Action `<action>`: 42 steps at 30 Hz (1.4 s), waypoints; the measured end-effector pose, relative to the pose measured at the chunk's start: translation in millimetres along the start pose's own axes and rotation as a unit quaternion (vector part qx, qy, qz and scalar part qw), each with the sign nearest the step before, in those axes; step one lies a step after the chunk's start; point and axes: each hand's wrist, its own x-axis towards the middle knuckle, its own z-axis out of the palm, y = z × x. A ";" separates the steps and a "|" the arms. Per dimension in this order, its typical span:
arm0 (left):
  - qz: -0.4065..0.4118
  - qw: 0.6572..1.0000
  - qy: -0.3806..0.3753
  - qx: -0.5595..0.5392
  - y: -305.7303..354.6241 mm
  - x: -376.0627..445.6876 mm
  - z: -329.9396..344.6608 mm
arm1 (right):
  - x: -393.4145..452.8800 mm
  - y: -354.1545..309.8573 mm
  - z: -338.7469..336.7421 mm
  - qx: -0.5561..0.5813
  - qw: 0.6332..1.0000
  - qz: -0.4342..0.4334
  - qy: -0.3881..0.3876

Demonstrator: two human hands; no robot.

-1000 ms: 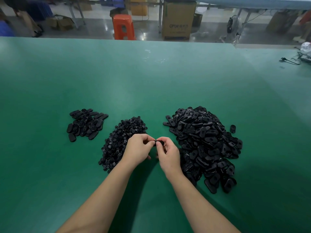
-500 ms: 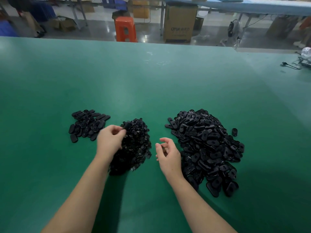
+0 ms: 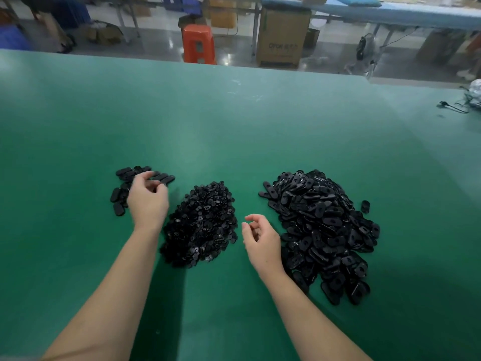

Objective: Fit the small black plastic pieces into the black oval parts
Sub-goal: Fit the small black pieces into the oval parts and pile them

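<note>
Three black heaps lie on the green table. On the right is a big heap of oval parts, in the middle a heap of small pieces, on the left a little group of oval parts. My left hand hovers over that left group with loosely curled fingers, and I see nothing between them. Between the middle and right heaps, my right hand hangs with relaxed, slightly curled fingers and holds nothing.
One stray oval part lies just right of the big heap. A black cable sits at the table's far right edge. Beyond the table's far edge stand an orange stool and a cardboard box.
A second ago both hands pinched a part together at the centre. My left hand then travelled left over the small pieces to the left group; my right hand let go and stayed put.
</note>
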 end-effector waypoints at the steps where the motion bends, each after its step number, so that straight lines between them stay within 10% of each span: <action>1: 0.034 0.999 -0.035 0.021 6.7 -8.3 6.9 | 0.7 1.2 0.7 -0.009 1.000 -0.002 0.002; 10: 0.216 0.852 -0.431 0.201 75.5 -110.9 101.9 | 4.5 2.0 2.7 -0.115 0.991 -0.043 0.052; 17: 0.265 0.795 -0.422 0.345 87.1 -122.4 153.8 | 0.3 -4.1 -2.4 0.147 0.987 0.070 -0.014; 22: 0.239 0.820 -0.411 0.319 77.9 -124.4 168.2 | 3.1 12.6 -7.1 -0.005 0.997 0.054 -0.048; 27: 0.206 0.830 -0.420 0.303 74.1 -120.3 169.4 | -2.2 -4.0 -9.0 0.285 0.948 0.138 -0.009; 31: 0.200 0.853 -0.387 0.286 69.4 -121.9 163.3 | -4.3 0.1 -7.3 -0.034 0.999 0.035 -0.019; 37: 0.224 0.926 -0.290 0.089 56.6 -128.8 131.1 | -2.5 -2.4 -5.5 0.003 0.997 0.072 -0.027; 42: 0.080 0.965 -0.231 -0.094 30.7 -119.6 90.7 | 1.7 -2.1 -3.2 -0.036 0.999 -0.007 0.023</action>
